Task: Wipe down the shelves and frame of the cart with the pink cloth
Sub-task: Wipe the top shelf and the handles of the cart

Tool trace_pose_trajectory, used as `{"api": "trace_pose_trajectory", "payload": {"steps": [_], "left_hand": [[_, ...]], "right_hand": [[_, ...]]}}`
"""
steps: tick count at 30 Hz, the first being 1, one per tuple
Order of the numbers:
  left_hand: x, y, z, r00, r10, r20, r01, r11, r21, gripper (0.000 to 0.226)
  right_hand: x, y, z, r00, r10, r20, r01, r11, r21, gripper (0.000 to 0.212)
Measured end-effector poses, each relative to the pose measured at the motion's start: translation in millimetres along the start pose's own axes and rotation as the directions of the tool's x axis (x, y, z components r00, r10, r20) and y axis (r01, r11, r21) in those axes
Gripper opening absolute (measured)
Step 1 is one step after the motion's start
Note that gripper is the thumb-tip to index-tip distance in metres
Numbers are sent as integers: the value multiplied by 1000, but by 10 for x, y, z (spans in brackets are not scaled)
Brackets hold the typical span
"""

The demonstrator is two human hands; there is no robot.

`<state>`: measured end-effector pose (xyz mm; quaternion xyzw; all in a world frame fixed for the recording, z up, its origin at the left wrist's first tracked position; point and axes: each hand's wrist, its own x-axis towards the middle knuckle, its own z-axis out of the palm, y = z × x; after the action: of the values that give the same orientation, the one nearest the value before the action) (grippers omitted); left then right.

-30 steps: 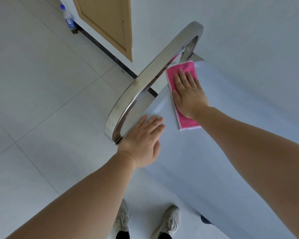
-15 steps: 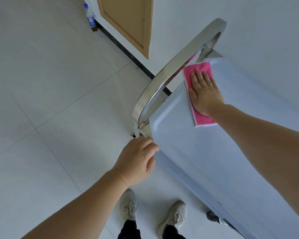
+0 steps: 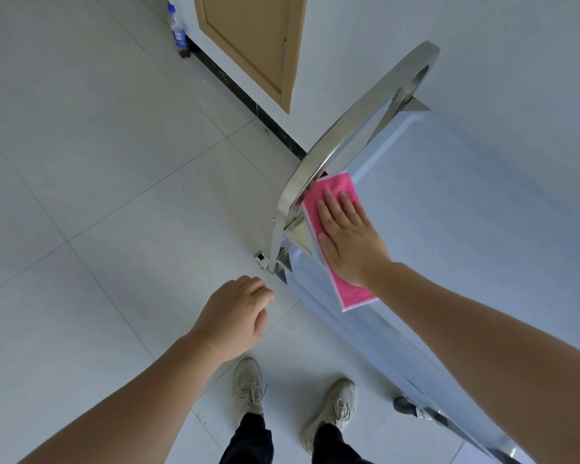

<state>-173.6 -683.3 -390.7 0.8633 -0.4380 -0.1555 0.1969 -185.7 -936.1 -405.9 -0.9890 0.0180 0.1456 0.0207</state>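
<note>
1. Nearest the camera, two beige sneakers stood on the pale tiled floor, beside the cart.
2. The left hand hung over the floor just off the cart's corner, fingers loosely curled and holding nothing.
3. The right hand lay flat, fingers straight and together, pressing the pink cloth onto the top shelf of the cart at its near corner.
4. The cloth's far end sat just beside the curved steel handle, partly under it.
5. A caster showed below the shelf edge.
6. Farther off, a wooden door met the wall, and a plastic bottle stood on the floor by the dark baseboard.
</note>
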Motion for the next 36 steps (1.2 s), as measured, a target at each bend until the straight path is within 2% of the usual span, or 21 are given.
{"api": "trace_pose_trajectory", "payload": {"steps": [8,12,14,17,20,22,25,27,30,31,34,36], "left_hand": [[-250,-91,-179,1000,16,20,-17,999,47,20],[-339,-102,-272,1000,15,20,-16,999,51,20],[-382,-87,-312,1000,14,23,-15,999,40,19],[-447,-57,-357,999,14,50,-15,999,33,17],[-475,-19,-369,997,0,75,-2,999,32,21],[-476,48,-381,997,4,75,-6,999,31,22],[-447,211,-452,1000,20,-11,-20,1000,-4,18],[-387,351,-524,997,15,-77,-17,999,-33,28],[-274,595,-624,989,-14,-148,-2,994,-108,56],[-248,678,-633,990,-20,-141,2,992,-129,55],[-268,861,-624,990,-103,-98,83,978,-190,20],[-336,906,-580,982,-171,-74,150,961,-234,15]], "right_hand": [[-315,-359,39,997,-74,14,75,997,-9,63],[-342,-270,-84,977,-165,132,151,983,105,75],[-365,-188,-180,959,-158,233,121,979,166,90],[-451,-96,-260,935,-148,323,117,987,114,99],[-554,-95,-254,970,-101,221,83,992,90,75],[-636,-133,-268,995,-60,83,50,991,127,49],[-799,-246,-390,989,-61,-133,92,966,242,19],[-936,-338,-520,974,-66,-215,132,943,306,15],[-1158,-533,-734,967,-152,-204,224,888,401,20],[-1242,-590,-793,961,-189,-200,259,863,433,23],[-1464,-675,-921,947,-239,-215,316,815,486,29],[-1522,-666,-947,953,-246,-179,303,819,487,32]]}}
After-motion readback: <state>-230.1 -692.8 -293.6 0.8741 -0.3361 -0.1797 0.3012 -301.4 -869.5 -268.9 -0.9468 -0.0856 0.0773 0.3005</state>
